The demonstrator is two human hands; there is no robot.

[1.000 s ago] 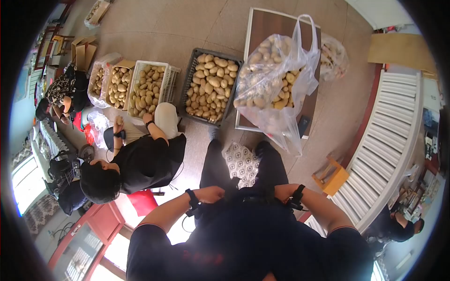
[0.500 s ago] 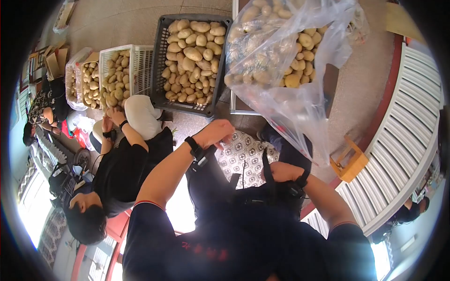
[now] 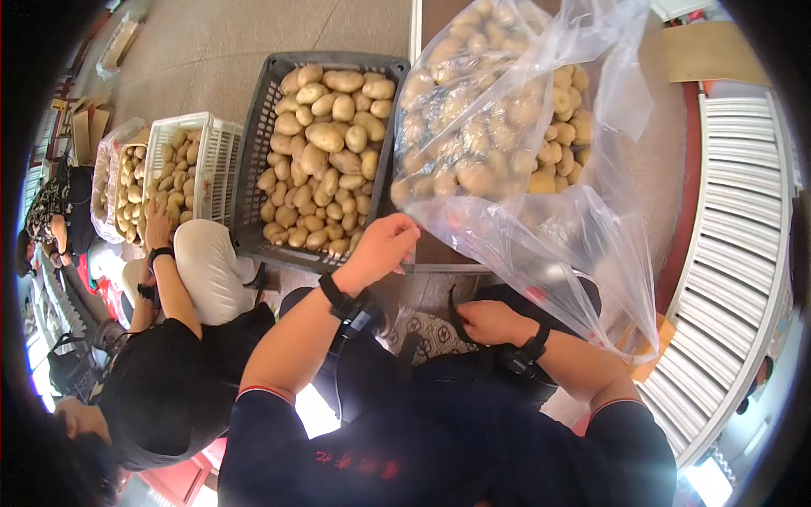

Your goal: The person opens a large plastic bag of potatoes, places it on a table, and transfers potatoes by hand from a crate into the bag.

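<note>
Black Strap in Hand, Potatoes Close Ahead

Grips a black strap [image 3: 456, 311] in the right hand [image 3: 498, 323], with fingers folded narrowly on it; apparently near one end, judging by the short piece standing past the fingertips. Holds the left hand [image 3: 382, 251] forward at eleven o'clock, just beside the near corner of a black plastic crate [image 3: 254, 156], with fingers curled and tips partly hidden; impossible to make out whether pinching anything. Wears a black wristband [image 3: 342, 306] on each wrist.

From the left hand, at eleven o'clock: that crate, heaped with potatoes [image 3: 317, 160], probably kept from rolling by the slotted walls. At one o'clock: a clear plastic bag [image 3: 481, 152] of potatoes on a brown board [image 3: 439, 21]. Gapes at two o'clock, baring some potatoes; droops at four o'clock past the board's near edge, probably too slack to stand unsupported. Both set side by side, likely for easy reach. At five o'clock: patterned cloth [image 3: 427, 331] between the knees.

Farther out at ten o'clock: a white plastic crate [image 3: 221, 169] of potatoes under a co-worker's hand [image 3: 158, 226], seemingly placed close to spare stretching. At three o'clock: a white radiator [image 3: 735, 211].
</note>
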